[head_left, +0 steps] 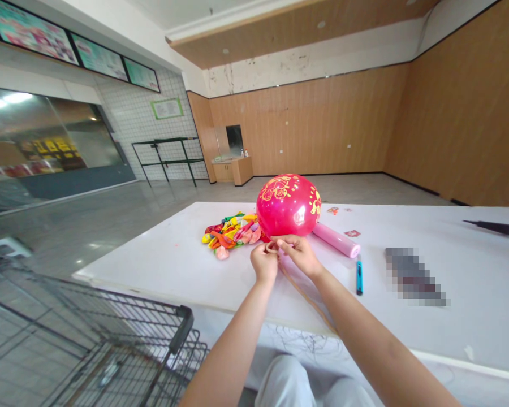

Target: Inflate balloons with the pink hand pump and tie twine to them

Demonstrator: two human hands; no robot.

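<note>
An inflated pink-red balloon with yellow print floats just above the white table. My left hand and my right hand are closed together at its neck, below the balloon. Both pinch a thin tan string that loops at the neck and trails back toward me over the table edge. A pile of flat, uninflated balloons in mixed colours lies just left of the inflated one.
A pink cylinder lies right of the balloon, with a blue cutter nearer me. A black tool rests at the far right. A wire shopping cart stands at lower left. Loose threads lie on the floor below the table edge.
</note>
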